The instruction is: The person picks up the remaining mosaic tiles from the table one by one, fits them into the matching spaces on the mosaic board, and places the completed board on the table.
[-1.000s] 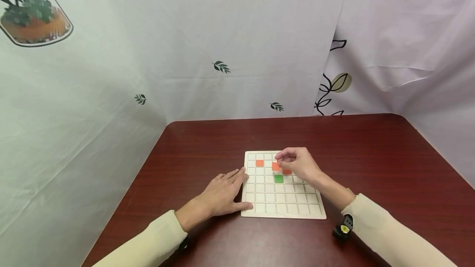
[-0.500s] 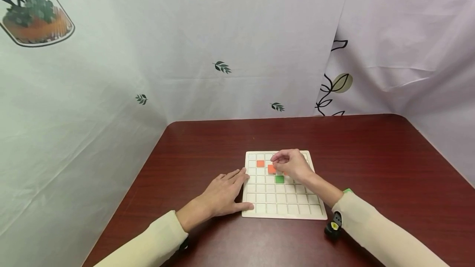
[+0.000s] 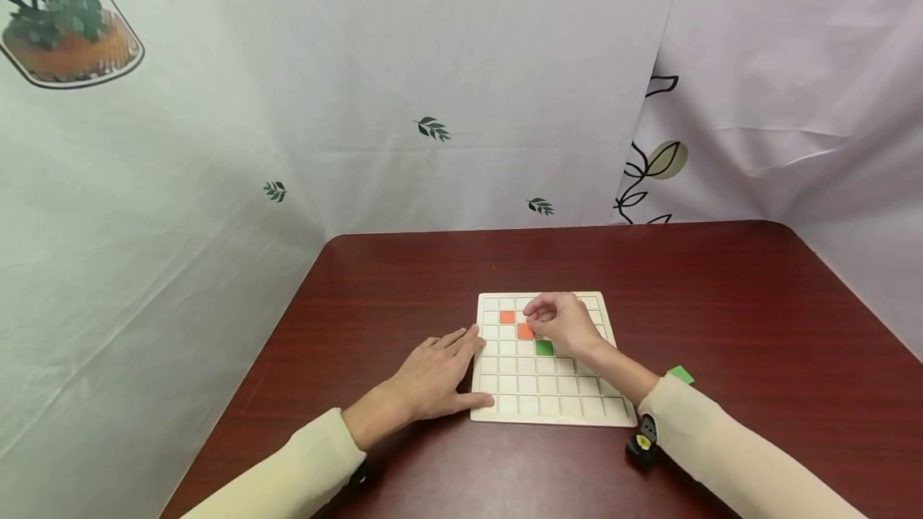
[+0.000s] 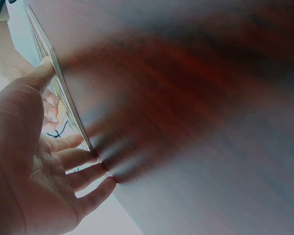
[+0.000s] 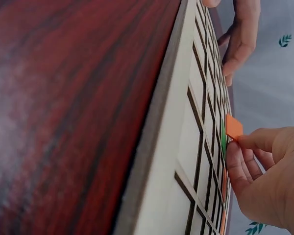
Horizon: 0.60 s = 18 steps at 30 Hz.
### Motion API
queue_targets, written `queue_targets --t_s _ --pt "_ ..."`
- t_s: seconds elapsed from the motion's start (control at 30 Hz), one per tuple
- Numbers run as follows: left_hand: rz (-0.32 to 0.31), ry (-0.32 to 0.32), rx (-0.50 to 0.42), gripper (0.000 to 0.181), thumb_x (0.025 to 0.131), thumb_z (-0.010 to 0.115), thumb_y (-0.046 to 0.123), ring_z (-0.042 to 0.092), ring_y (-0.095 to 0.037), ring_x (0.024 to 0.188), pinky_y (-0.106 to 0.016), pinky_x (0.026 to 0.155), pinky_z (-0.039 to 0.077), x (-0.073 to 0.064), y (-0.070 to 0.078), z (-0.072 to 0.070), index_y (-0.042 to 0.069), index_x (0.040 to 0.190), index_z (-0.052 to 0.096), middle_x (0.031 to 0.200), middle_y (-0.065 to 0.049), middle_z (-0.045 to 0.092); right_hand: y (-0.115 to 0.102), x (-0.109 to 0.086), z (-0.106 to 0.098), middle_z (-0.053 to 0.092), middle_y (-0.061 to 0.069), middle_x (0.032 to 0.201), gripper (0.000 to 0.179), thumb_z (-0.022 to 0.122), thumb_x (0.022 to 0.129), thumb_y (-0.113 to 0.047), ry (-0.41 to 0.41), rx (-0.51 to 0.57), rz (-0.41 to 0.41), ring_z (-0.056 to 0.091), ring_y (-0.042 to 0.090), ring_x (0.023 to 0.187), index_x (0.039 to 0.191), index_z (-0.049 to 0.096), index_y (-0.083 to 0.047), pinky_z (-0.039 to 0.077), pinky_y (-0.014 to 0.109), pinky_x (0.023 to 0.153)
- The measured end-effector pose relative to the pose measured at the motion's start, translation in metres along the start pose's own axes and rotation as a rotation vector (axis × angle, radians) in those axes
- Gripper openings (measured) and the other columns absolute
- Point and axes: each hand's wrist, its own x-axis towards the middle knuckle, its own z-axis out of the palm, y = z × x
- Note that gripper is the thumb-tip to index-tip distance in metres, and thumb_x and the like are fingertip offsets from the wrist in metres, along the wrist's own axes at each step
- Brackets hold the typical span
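Observation:
A pale gridded board (image 3: pixel 508 384) lies on the table. My left hand (image 3: pixel 433 379) rests along its left edge with fingers extended, the thumb near the front left corner. Over the upper middle squares, my right hand (image 3: pixel 570 327) pinches an orange square tile (image 5: pixel 233 128) between thumb and finger. In the right wrist view the tile stands tilted at the board's surface; whether it touches is unclear. One orange tile (image 3: pixel 507 316) sits in an upper left square. A green tile (image 3: pixel 544 348) sits just below the right hand. More orange (image 5: pixel 224 183) shows in the grid beneath that hand.
The dark red table (image 3: pixel 404 279) surrounds the board. A green piece (image 3: pixel 680 374) lies right of the board, partly hidden by the right sleeve (image 3: pixel 721 431). A black wrist device (image 3: pixel 640 445) hangs below that cuff. A printed white cloth (image 3: pixel 469 86) hangs behind.
My right hand has moved left and slightly nearer with the orange tile. The green piece beside the right sleeve has come into view. My left hand has stayed in place.

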Motion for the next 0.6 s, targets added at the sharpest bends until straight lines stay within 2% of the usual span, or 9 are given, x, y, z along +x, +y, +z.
queue_targets --t_s 0.6 --pt "0.003 0.001 0.009 0.092 0.086 0.046 0.079 0.035 -0.025 0.144 -0.05 0.108 0.037 -0.0003 0.0003 -0.0008 0.013 0.15 0.041 0.16 -0.01 0.031 -0.0008 0.0017 0.004 0.07 0.004 0.081 0.01 0.074 0.083 0.003 0.05 -0.081 -0.047 0.064 0.014 0.073 0.092 0.072 -0.001 0.052 0.027 0.067"
